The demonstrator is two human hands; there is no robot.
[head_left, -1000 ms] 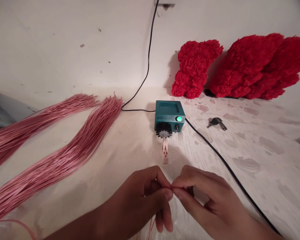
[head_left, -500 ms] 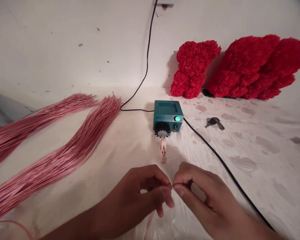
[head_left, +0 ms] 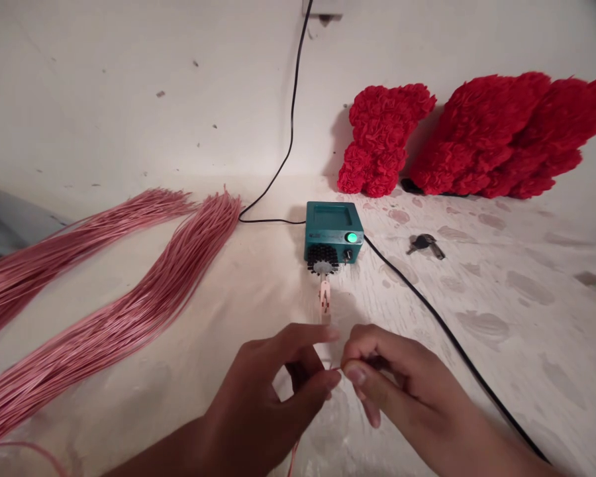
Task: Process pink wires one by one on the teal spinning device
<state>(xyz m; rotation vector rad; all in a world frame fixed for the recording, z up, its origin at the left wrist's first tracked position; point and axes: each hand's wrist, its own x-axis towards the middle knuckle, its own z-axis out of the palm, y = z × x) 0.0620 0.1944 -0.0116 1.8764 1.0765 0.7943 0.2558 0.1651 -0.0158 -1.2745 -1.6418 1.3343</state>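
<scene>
Between my two hands runs a thin pink strand point(head_left: 292, 461), which hangs down below my left palm; its end is at my right fingertips. My left hand point(head_left: 273, 391) pinches it between the thumb and the bent fingers, with the index finger lifted off and stretched out. Closed in a pinch on the strand's tip is my right hand point(head_left: 402, 381), its fingers curled under. Just beyond the fingertips, a teal motor box point(head_left: 332, 228) with a lit green button carries a black toothed wheel point(head_left: 322, 257) and a pale pink clip point(head_left: 324, 298) on its shaft.
Two bundles of pink strands point(head_left: 179, 278) lie on the left of the covered table point(head_left: 218, 331). Red paper-like flower clusters point(head_left: 496, 139) lean on the wall at the back right. Keys point(head_left: 427, 245) lie right of the box, and a black cable point(head_left: 442, 324) runs past my right arm.
My left index finger has lifted away from the thumb. The hands have drawn slightly apart, showing a short piece of strand between them.
</scene>
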